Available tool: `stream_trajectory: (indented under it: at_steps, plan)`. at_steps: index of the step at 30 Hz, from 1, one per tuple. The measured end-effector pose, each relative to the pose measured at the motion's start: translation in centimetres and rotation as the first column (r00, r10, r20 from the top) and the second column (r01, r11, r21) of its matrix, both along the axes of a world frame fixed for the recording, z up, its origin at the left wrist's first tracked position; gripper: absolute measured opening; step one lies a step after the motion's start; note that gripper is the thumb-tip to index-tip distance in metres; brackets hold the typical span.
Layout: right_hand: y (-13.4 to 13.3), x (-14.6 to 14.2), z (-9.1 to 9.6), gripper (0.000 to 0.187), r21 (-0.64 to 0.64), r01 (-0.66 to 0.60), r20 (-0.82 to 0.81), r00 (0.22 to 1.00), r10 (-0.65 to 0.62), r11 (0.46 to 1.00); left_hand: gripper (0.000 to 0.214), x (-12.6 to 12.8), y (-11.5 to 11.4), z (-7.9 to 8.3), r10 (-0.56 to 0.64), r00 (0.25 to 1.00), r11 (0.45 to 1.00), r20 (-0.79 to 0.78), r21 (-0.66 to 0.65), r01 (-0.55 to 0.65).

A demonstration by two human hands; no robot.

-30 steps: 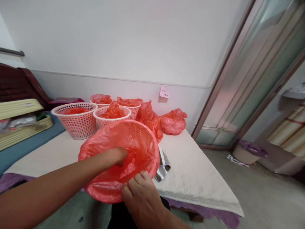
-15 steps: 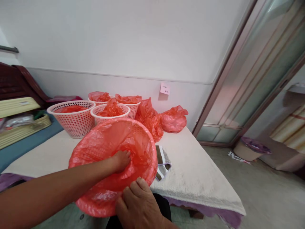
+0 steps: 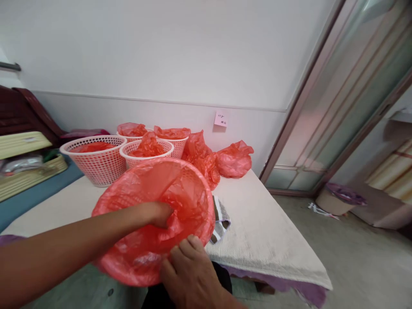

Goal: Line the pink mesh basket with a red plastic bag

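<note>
A wastebasket (image 3: 193, 180) lined with a red plastic bag (image 3: 135, 189) is tilted toward me at the table's front edge. The bag is folded over its rim all round. My left hand (image 3: 162, 213) reaches deep inside and presses against the crumpled liner; its fingers are mostly hidden. At the near right rim, my right hand (image 3: 189, 266) is closed round the edge, with the bag pinched under its fingers. The basket's base is out of sight.
Behind stand several white perforated baskets (image 3: 99, 165) with red bags in them. Crumpled red bags (image 3: 234, 159) lie on the cream-covered table (image 3: 257, 227). A striped cloth (image 3: 221, 221) is beside the basket. Yellow trays (image 3: 24, 145) are at left; a bin (image 3: 336, 199) stands on the floor.
My left hand has shifted slightly left, and its fingers have turned deeper into the liner. The basket has tilted a little, its lower rim rising. My right hand keeps its hold.
</note>
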State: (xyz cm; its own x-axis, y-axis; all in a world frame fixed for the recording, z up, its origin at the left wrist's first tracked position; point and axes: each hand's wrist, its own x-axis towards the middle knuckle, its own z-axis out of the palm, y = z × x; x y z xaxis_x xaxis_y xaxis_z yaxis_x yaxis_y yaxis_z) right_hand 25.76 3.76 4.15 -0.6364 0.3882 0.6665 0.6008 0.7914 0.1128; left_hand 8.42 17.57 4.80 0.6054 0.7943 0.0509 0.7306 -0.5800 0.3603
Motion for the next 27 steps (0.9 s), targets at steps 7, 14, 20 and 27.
stream_trajectory:
  at_steps: [7,14,20,27]
  plan:
    - [3.1,2.7,1.0,0.010,-0.143,0.093,0.040,0.995,-0.088,0.985,0.028,-1.6,-5.7,6.5,-0.058,0.998,0.998,0.034,-0.006,0.058]
    - [6.6,3.1,2.5,0.006,-0.270,0.035,0.067,0.998,-0.017,0.962,0.039,-5.3,-9.7,1.3,-0.038,0.916,0.809,0.399,0.550,-0.207]
    - [8.2,2.7,3.7,0.007,-0.331,-0.042,0.036,0.998,0.057,0.943,0.023,-6.2,-12.0,-3.7,0.149,0.397,0.836,0.906,0.099,-0.540]
    - [8.6,2.7,3.6,0.008,-0.341,-0.087,0.016,0.995,0.098,0.936,0.028,-7.3,-8.4,-2.5,0.606,-0.340,0.762,0.719,-0.647,-0.011]
